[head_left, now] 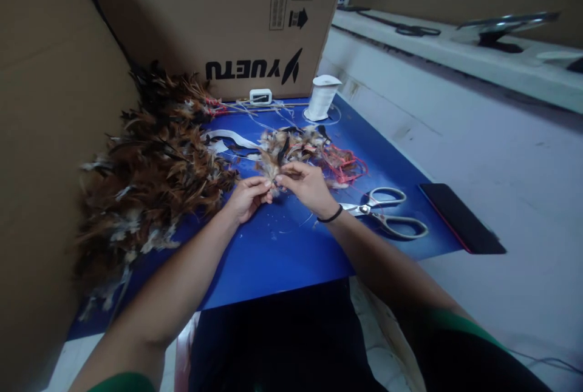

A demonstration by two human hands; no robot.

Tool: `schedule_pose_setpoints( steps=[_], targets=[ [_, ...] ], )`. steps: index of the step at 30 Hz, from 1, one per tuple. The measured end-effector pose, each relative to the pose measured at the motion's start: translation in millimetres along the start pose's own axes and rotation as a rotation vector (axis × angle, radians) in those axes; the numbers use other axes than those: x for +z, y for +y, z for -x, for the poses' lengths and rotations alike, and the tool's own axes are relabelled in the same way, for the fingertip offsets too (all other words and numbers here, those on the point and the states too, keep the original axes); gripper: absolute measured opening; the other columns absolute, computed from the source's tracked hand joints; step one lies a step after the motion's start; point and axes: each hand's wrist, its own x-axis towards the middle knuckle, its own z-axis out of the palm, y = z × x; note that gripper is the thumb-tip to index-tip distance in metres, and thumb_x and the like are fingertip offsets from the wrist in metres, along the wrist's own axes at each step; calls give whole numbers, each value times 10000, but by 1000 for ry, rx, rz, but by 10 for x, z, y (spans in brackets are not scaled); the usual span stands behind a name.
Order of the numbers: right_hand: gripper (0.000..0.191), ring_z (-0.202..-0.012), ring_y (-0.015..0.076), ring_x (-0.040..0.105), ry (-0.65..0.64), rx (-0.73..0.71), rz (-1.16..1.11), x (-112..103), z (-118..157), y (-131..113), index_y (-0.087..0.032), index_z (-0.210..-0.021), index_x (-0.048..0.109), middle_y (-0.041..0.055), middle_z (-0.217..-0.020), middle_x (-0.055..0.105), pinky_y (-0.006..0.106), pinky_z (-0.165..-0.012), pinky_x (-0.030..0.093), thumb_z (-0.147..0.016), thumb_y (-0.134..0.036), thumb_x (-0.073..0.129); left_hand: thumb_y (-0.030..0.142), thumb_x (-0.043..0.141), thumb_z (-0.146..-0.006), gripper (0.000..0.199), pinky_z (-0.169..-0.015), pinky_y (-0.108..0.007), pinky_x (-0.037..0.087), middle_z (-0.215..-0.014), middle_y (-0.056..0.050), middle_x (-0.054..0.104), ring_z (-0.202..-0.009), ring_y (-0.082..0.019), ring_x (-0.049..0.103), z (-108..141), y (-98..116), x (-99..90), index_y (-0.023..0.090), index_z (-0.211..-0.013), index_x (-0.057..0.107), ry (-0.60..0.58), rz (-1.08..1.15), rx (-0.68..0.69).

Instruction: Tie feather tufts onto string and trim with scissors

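Observation:
Over the blue table surface [273,258], my left hand [249,198] and my right hand [310,187] meet fingertip to fingertip. Between them they pinch a small tuft of brown and pale feathers [268,164]; its lower end is partly hidden by my fingers. Just beyond lies a heap of loose mixed feathers [296,143], with tangled red string [344,164] at its right side. By my right wrist rest large scissors [385,213], blades partly behind the wrist. A big mass of brown feathers [159,173] spreads to the left of my left hand.
A white spool [322,99] stands at the back, beside thin sticks [255,107] and a small white device [260,97]. White ribbon [234,137] lies nearer. Cardboard boxes [182,22] wall the back and left. A dark phone [462,217] lies at the right edge.

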Motion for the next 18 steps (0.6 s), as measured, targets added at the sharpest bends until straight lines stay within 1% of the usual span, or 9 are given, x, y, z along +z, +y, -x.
schedule_pose_setpoints(
  steps=[6,10,14,18],
  targets=[
    [161,-542,100,513,-4,-16,53,-32,-4,19,-169,-750,617,-37,-587,558,251,-543,429,-679,-295,688,242,808,-592,210,-502,-217,458,-598,-29,640,-471,-85,556,-1,-3,9,97,-687,690,-1,-40,-10],
    [170,-530,92,497,-27,-6,19,-49,0,34,-162,-732,614,-40,-571,549,247,-540,413,-674,-296,701,254,821,-570,231,-507,-217,464,-604,-26,637,-483,-84,558,13,8,28,97,-679,691,18,-68,-10],
    [169,-536,88,506,-52,8,-46,-43,0,51,-162,-712,614,-35,-587,576,240,-544,420,-663,-291,711,268,817,-584,233,-507,-214,465,-582,-24,625,-487,-86,557,34,30,46,96,-671,685,19,-99,-11],
    [148,-573,96,531,-55,-11,-23,-41,-8,77,-156,-710,633,-18,-626,614,243,-573,430,-664,-278,703,268,820,-584,231,-506,-207,461,-581,-22,625,-479,-80,553,35,38,49,97,-665,688,24,-111,-10]
  ],
)
